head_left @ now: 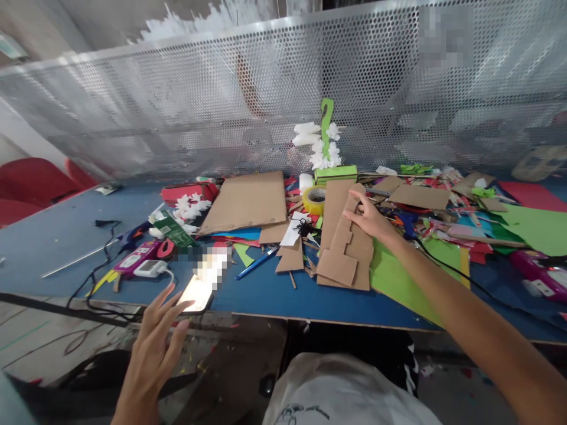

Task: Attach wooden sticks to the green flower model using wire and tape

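My left hand [158, 330] is at the table's front edge, its fingers spread, with fingertips at the lower end of a lit phone [195, 293]. Part of the phone's screen is blurred out. On the right, my right hand [370, 217] grips the upper part of a notched cardboard cutout [337, 267] between thumb and fingers. The cutout lies tilted over wider cardboard pieces [333, 203]. Left of them are a blue pen [256, 264], a white slip of paper [291, 230] with black string on it, and a roll of yellow tape [313, 200].
A large cardboard sheet [248, 199] lies on the blue table [283, 298]. Behind stands a green paper figure [326, 133] with white flowers, before a perforated metal screen [186, 106]. Purple power strips [137, 258] with cords lie at both sides. Paper scraps cover the right.
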Demonstrator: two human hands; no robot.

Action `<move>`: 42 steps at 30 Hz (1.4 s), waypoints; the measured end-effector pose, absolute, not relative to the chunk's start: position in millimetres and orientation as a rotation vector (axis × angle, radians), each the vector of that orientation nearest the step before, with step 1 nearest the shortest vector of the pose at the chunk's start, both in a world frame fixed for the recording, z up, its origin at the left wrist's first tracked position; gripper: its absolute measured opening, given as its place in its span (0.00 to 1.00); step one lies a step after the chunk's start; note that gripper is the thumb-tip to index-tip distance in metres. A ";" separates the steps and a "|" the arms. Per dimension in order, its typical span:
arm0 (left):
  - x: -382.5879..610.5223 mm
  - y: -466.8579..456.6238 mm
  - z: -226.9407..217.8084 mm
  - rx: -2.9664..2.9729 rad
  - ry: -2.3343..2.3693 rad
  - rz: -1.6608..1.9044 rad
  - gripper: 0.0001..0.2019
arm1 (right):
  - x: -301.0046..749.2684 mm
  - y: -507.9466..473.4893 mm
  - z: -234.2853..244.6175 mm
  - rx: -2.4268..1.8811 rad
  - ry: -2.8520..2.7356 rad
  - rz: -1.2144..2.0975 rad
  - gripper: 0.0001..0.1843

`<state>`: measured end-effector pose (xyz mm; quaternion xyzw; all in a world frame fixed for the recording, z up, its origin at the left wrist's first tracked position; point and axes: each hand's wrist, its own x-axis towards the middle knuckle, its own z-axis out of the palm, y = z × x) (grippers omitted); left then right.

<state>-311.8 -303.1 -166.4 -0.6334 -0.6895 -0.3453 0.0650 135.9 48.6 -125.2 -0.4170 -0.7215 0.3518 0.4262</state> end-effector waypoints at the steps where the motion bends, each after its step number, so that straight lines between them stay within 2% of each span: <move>1: -313.1 -302.5 -166.4 -1.903 -2.082 -1.035 0.16 | 135.8 48.0 -124.9 -1.034 -1.802 0.882 0.42; 13: -311.7 -299.3 -162.8 -1.691 -2.116 -0.998 0.19 | 135.4 44.5 -119.7 -1.013 -1.829 0.863 0.41; 26: -298.2 -287.6 -167.5 -1.861 -2.198 -1.025 0.19 | 136.1 39.2 -113.3 -1.069 -1.876 0.829 0.40; 42: -315.9 -289.8 -171.3 -1.730 -2.196 -0.994 0.20 | 136.3 45.7 -119.7 -1.047 -1.856 0.812 0.39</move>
